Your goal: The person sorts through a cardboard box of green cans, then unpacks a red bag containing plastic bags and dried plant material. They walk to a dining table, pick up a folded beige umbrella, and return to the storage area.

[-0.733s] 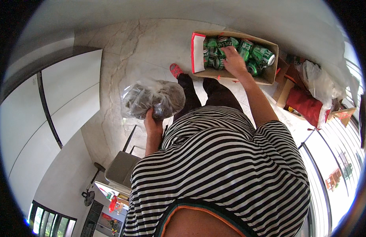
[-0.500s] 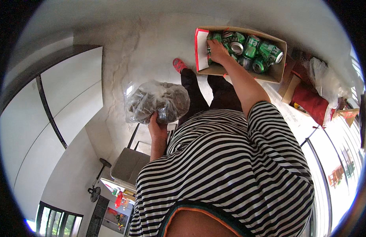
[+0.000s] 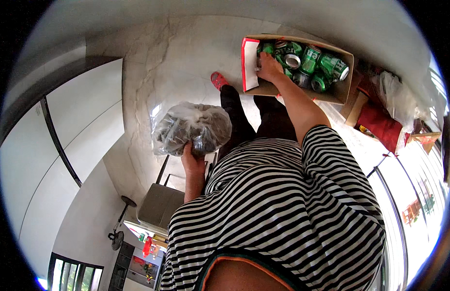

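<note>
Head view: my left hand (image 3: pixel 192 156) is clamped under a clear bag (image 3: pixel 192 128), supporting it; my right hand (image 3: pixel 269 67) rests fingers-down among green cans (image 3: pixel 310 60) at the cardboard box's (image 3: pixel 344 72) left edge, grip unclear.

Your left hand (image 3: pixel 192 157) grips a clear plastic bag (image 3: pixel 191 128) from below; the bag bulges round above your fingers, its film crinkled and shiny, packed with dark, greyish crushed items whose kind you cannot make out. It hangs free of the floor, well apart from the box. Your right hand (image 3: pixel 268 68) reaches out to a brown cardboard box (image 3: pixel 344 77) lying on the pale marble floor, its white-and-red flap just left of your fingers. The box is open-topped and holds green drink cans (image 3: pixel 310 60) lying jumbled on their sides, silver ends showing, just right of your hand.
</note>
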A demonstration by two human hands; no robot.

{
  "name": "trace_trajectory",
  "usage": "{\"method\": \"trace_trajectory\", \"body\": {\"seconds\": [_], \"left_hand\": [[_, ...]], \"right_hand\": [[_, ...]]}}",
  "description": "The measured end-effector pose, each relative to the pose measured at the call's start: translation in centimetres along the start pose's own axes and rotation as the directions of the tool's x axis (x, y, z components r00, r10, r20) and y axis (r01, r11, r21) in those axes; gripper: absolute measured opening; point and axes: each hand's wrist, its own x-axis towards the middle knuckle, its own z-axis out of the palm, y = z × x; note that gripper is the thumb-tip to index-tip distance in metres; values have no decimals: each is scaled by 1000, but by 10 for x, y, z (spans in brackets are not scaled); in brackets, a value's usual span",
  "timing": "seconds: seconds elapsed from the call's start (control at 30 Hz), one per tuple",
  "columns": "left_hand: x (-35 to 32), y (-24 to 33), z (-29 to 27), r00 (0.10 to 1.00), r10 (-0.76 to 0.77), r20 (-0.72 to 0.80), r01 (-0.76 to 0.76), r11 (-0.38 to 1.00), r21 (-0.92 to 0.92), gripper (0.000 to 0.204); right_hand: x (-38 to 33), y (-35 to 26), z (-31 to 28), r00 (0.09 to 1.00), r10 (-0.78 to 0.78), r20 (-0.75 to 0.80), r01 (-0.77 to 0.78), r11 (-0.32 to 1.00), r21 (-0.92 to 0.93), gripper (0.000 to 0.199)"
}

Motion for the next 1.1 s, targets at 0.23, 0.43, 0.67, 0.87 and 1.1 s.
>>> {"method": "trace_trajectory", "body": {"seconds": [0.23, 0.43, 0.67, 0.87, 1.1], "left_hand": [[5, 4, 11, 994, -102, -48, 83, 952, -293, 37], [-2, 7, 18, 989, -132, -71, 107, 952, -286, 34], [-3, 6, 16, 992, -119, -48, 102, 956, -274, 32], [-6, 17, 26, 993, -108, -45, 95, 967, -238, 33], [-13, 27, 35, 995, -97, 13, 97, 976, -194, 33]], "right_hand": [[-41, 33, -21, 977, 110, -182, -85, 986, 142, 72], [-72, 65, -37, 921, 362, -143, -211, 772, 599, 62], [-77, 75, -41, 951, 225, -210, -123, 903, 411, 66], [-72, 28, -28, 999, 18, 31, -24, 981, 191, 75], [-97, 27, -69, 863, -212, -459, 170, 977, -132, 59]]}}
